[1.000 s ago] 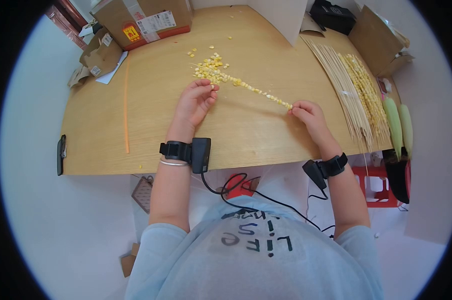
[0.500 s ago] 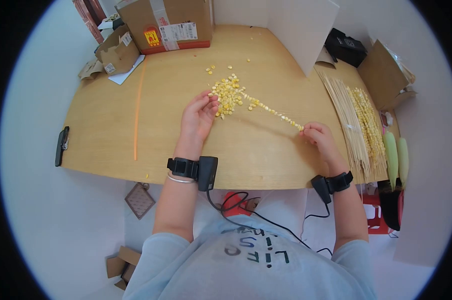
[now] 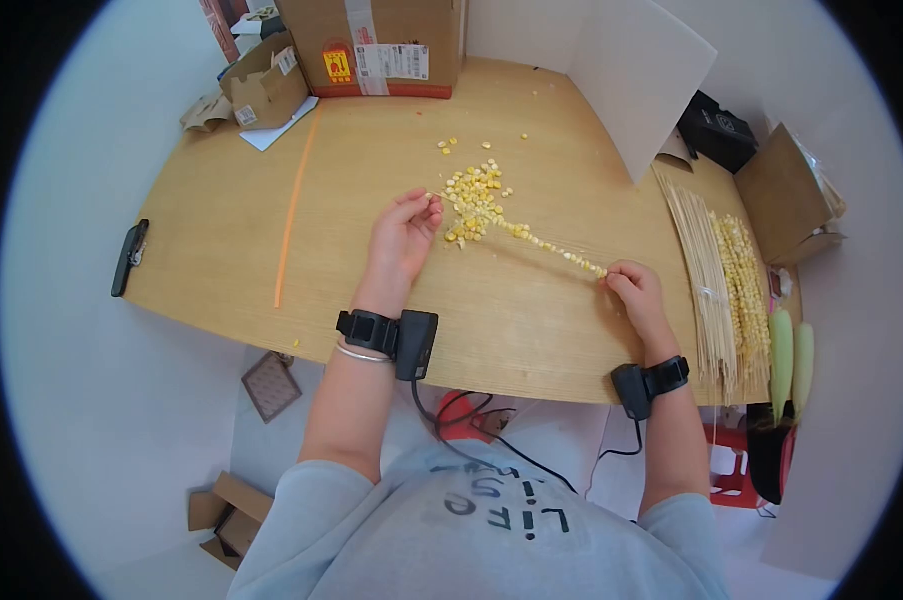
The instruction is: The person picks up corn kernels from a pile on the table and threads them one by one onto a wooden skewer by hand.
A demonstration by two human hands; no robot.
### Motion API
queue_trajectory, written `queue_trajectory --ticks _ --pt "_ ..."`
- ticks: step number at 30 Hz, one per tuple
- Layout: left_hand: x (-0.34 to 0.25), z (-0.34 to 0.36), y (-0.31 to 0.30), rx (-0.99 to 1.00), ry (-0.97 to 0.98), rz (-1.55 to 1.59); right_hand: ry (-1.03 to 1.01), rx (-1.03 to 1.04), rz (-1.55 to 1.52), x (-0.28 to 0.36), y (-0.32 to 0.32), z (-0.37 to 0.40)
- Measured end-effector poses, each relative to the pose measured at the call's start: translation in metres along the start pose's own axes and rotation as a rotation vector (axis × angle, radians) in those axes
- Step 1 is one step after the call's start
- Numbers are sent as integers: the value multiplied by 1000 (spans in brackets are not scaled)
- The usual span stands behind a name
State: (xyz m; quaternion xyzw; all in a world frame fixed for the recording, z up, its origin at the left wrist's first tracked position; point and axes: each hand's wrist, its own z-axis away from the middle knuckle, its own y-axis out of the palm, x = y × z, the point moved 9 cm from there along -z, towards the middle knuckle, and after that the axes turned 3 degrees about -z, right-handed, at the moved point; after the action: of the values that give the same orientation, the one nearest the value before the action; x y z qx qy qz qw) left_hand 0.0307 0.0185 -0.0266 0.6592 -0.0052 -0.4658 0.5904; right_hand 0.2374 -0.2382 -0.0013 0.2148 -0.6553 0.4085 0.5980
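My right hand [image 3: 640, 300] pinches the near right end of a thin skewer [image 3: 557, 250] threaded with yellow corn kernels. The skewer slants up and left over a loose pile of corn kernels [image 3: 477, 190] on the table. At its far end, my left hand [image 3: 409, 240] is closed in a pinch, thumb and fingertips on a pale corn kernel [image 3: 430, 195] right by the skewer's tip. The other left fingers curl toward the palm. Black straps with small boxes and cables are on both wrists.
Bare skewers [image 3: 702, 270] lie in a bundle at the right, beside filled kernel skewers [image 3: 740, 290] and corn cobs [image 3: 782, 350]. A large cardboard box [image 3: 322, 30], a small carton [image 3: 270, 90] and a white panel [image 3: 642, 90] stand at the back. An orange strip [image 3: 297, 210] crosses the left side.
My left fingertips and the skewer's far end have come together; before, they were apart, with the fingers at the pile's left edge. The whole view has shifted slightly.
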Motion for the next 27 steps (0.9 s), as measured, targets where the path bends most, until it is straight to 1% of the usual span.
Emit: queue_trajectory --ticks 2,9,11,13,15,17,21,24,26,27 --pt "-2 1 0 -19 4 -23 -100 -18 -21 3 -2 -1" --pt "-4 5 -1 -69 18 -208 -118 -22 37 7 -2 1" --pt "-5 4 -1 -65 30 -211 -55 -15 -1 4 -1 2" --pt "-6 6 0 -64 42 -213 -78 -19 4 5 -2 2" --pt "-5 7 -4 -108 26 -215 -104 -20 10 8 -2 3" --pt "-4 7 -6 -104 22 -209 -49 -17 13 4 -2 2" --pt "-5 6 -6 -112 33 -204 -44 -11 11 3 -2 2" --pt "-6 6 -6 -112 53 -188 -52 -19 24 3 -3 3" --pt "-5 6 -8 -118 54 -191 -145 -21 111 8 -3 1" --pt "-6 5 -8 -127 60 -193 -146 -26 109 8 -4 1"
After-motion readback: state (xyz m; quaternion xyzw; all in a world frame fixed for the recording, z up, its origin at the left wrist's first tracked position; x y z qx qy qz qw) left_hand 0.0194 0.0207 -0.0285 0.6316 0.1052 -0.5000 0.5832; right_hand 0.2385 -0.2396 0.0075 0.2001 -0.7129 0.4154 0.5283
